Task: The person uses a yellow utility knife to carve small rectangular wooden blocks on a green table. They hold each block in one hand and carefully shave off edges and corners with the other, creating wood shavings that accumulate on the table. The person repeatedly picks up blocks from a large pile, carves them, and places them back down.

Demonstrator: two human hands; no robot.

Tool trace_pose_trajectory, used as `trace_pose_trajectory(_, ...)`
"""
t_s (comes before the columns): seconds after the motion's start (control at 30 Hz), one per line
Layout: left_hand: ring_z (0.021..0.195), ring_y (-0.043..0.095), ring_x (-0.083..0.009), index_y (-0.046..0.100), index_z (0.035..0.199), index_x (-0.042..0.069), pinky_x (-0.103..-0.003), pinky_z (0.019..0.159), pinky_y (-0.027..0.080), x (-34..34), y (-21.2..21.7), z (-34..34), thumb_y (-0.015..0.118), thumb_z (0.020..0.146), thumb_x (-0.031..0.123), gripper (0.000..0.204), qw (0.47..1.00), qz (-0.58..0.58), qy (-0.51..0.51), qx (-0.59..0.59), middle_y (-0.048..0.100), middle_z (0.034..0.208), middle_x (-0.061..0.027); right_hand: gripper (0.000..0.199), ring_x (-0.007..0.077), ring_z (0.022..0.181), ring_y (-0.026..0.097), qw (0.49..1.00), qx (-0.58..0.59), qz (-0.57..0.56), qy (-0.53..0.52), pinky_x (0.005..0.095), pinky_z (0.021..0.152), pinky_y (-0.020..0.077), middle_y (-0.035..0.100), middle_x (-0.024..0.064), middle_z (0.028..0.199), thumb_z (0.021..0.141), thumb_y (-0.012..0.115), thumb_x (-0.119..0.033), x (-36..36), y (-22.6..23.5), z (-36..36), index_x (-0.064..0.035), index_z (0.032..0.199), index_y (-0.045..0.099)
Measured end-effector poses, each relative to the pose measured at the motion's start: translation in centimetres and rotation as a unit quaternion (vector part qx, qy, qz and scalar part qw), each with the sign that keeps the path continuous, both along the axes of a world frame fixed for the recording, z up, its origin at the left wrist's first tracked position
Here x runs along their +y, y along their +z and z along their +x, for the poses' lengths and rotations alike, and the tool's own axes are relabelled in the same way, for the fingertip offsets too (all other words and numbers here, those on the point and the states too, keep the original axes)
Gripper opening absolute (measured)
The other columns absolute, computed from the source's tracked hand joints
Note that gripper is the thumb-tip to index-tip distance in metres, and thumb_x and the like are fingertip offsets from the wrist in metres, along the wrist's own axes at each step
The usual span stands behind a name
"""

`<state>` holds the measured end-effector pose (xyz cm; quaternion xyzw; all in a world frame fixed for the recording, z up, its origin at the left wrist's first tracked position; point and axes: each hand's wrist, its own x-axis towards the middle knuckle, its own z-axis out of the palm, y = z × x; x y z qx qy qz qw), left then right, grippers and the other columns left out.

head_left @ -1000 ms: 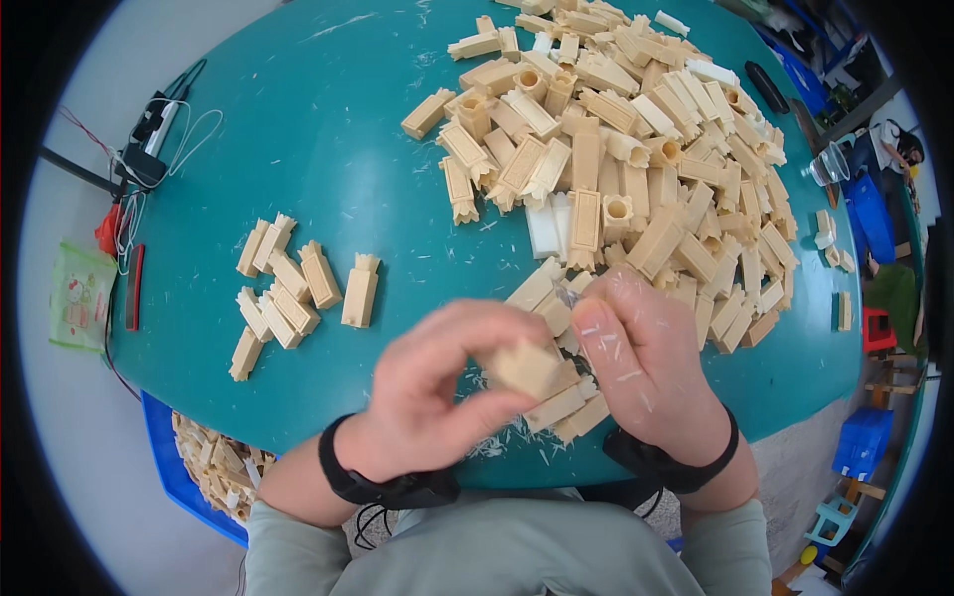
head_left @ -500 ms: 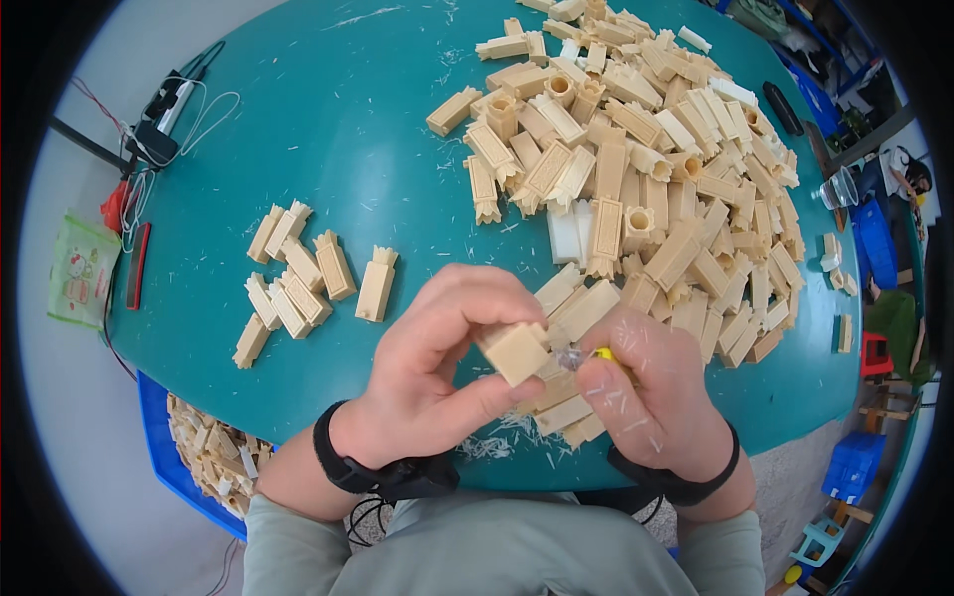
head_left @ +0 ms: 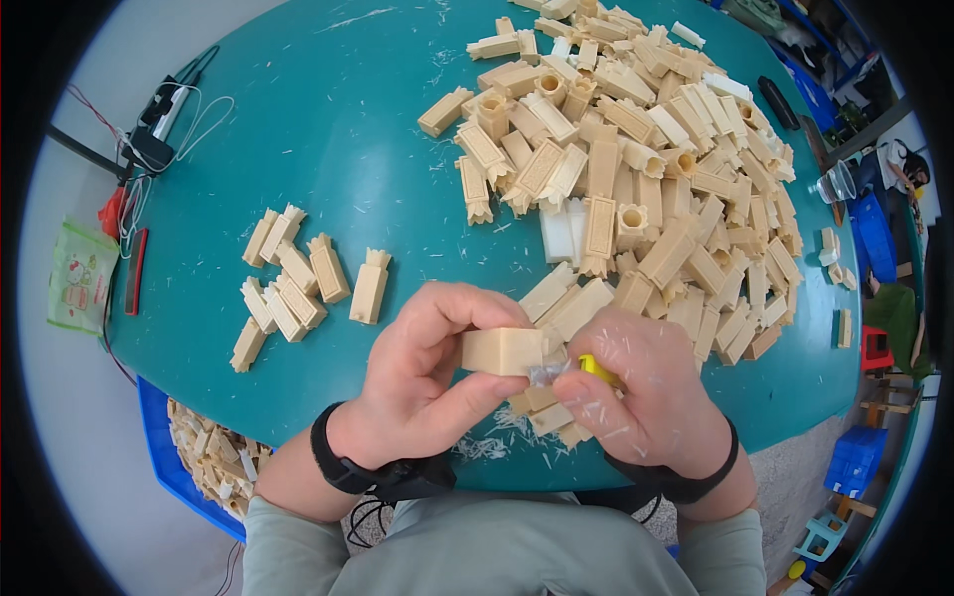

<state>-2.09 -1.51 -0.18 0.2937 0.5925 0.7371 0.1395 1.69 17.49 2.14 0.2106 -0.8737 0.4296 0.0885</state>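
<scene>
My left hand point(head_left: 425, 382) is closed on a cream-coloured plastic block point(head_left: 502, 352), pinching it between thumb and fingers. Bits of pale shaving cling to my right hand point(head_left: 644, 392), whose fingers wrap round a yellow-handled knife point(head_left: 596, 369). The knife's greyish, blurred blade end lies against or very near the block's right end; contact cannot be made out. Beyond my hands spreads a large heap of similar blocks point(head_left: 601, 233), hollow and crown-edged at one end. A small group of blocks point(head_left: 295, 301) lies apart to the left.
Shavings point(head_left: 487, 442) litter the green table point(head_left: 328, 129) by its near edge. Below left, a blue bin point(head_left: 179, 484) holds more blocks. A power strip point(head_left: 164, 119) with cables and a green bag point(head_left: 81, 273) are at the left; a clear cup point(head_left: 835, 184) stands far right.
The block has turned in my left hand, so its long side now faces up. My right hand and the knife have shifted slightly left, closer to the block's end.
</scene>
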Motion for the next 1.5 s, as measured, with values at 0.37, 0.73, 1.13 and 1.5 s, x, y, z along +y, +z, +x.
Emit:
trace_pose_trajectory(0.37,0.094,0.05,-0.017,0.046,0.105,0.0,-0.028,0.081,0.039,-0.3,0.1,0.0,0.061,0.08,0.007,0.029,0.988,0.091,-0.116,-0.043,0.05,0.106,-0.0116,0.027,0.0275,0.053,0.049,0.992,-0.07,-0.042,-0.1,0.0329,0.048,0.0377,0.047,0.011,0.059,0.084,0.058,-0.026,0.8,0.0,-0.6,-0.0022,0.072,0.052)
trace_pose_trajectory(0.73,0.095,0.05,-0.0191,0.045,0.105,0.001,-0.03,0.085,0.039,0.2,-0.4,-0.3,0.061,0.076,-0.003,0.032,0.998,0.046,0.025,0.022,0.051,0.109,-0.0138,0.026,0.0278,0.054,0.049,0.976,-0.176,-0.111,-0.073,0.0328,0.05,0.0388,0.049,0.0121,0.061,0.087,0.053,-0.025,0.0,1.0,0.1,-0.0012,0.075,0.053)
trace_pose_trajectory(1.13,0.083,0.053,-0.0268,0.053,0.088,0.005,-0.032,0.072,0.042,0.2,-0.1,-0.5,0.066,0.062,-0.005,0.03,0.945,-0.127,0.168,0.252,0.058,0.096,-0.0121,0.029,0.0295,0.053,0.053,0.987,-0.13,-0.066,-0.068,0.0366,0.047,0.0405,0.051,0.0124,0.059,0.087,0.053,-0.027,-0.7,0.1,0.3,-0.0023,0.073,0.052)
trace_pose_trajectory(1.5,0.084,0.055,-0.0245,0.055,0.096,0.002,-0.03,0.074,0.043,0.3,-0.1,-0.5,0.066,0.07,0.001,0.028,0.964,-0.101,0.159,0.19,0.059,0.093,-0.0109,0.028,0.0309,0.052,0.047,0.976,-0.181,-0.065,-0.103,0.0356,0.049,0.0386,0.048,0.0142,0.06,0.088,0.052,-0.023,-0.2,0.3,-0.3,-0.0016,0.07,0.048)
